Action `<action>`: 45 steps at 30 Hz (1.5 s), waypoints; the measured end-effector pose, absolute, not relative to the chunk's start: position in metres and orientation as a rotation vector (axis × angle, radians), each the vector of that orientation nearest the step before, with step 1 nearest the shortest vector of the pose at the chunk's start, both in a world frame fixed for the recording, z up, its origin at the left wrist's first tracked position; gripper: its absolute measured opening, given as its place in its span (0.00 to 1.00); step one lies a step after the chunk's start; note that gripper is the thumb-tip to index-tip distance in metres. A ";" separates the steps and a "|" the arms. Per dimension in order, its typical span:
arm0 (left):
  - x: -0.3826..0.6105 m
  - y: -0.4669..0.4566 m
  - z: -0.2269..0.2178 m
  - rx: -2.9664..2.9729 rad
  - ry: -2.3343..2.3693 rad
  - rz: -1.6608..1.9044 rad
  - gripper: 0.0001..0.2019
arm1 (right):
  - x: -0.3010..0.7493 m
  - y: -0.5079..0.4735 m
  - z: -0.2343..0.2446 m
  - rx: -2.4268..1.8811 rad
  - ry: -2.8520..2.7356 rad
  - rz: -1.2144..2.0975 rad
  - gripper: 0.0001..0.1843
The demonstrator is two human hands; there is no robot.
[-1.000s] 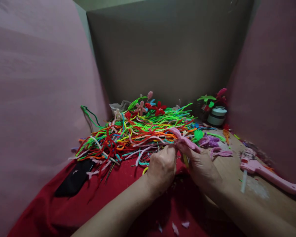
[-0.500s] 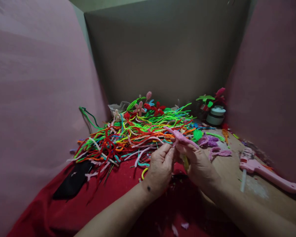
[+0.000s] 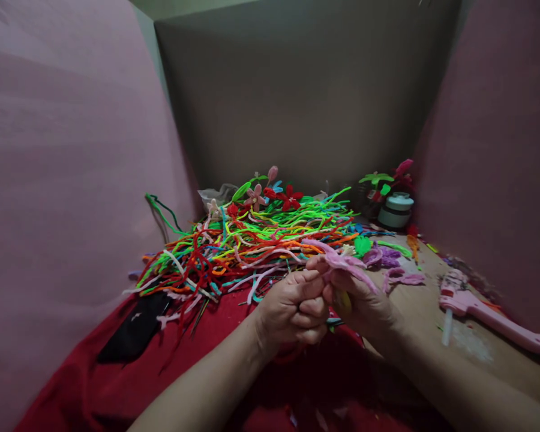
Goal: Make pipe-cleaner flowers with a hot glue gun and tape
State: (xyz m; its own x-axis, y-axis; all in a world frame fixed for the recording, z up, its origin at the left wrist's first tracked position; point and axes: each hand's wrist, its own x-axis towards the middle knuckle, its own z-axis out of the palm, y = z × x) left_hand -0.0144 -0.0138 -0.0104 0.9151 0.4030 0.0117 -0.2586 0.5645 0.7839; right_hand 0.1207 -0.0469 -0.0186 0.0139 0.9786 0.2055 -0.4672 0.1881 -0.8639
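A pink flower shape [image 3: 344,262] of fuzzy pipe cleaner, with several looped petals, is held up in front of me above the red cloth. My left hand [image 3: 292,306] has its fingers curled and pinches at the flower's underside. On the other side, my right hand [image 3: 360,300] grips the flower between thumb and fingers, the petals spreading over its fingertips. A yellow piece [image 3: 342,302] shows beneath the right fingers; its kind is hidden. The point where both hands meet is mostly covered by fingers.
Behind the hands lies a heap of coloured pipe cleaners [image 3: 252,240] with finished flowers [image 3: 290,198] on it. A pink glue gun [image 3: 490,315] lies at right, near a lidded jar [image 3: 396,210] and purple pieces [image 3: 387,257]. A black phone [image 3: 132,330] rests on red cloth [image 3: 85,378].
The left hand has turned and its fingers have curled more tightly. The pink flower has tilted and shifted slightly right, showing more petals. The yellow loop beside the left wrist is no longer visible.
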 end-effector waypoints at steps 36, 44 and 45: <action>-0.011 -0.017 -0.007 0.836 0.248 0.570 0.09 | 0.122 -0.040 -0.028 -0.614 -0.791 1.410 0.06; -0.015 -0.014 -0.012 0.841 0.169 0.460 0.11 | 0.124 -0.046 -0.023 -0.629 -0.842 1.469 0.05; -0.015 -0.014 -0.011 0.876 0.193 0.478 0.11 | 0.124 -0.046 -0.021 -0.642 -0.835 1.442 0.05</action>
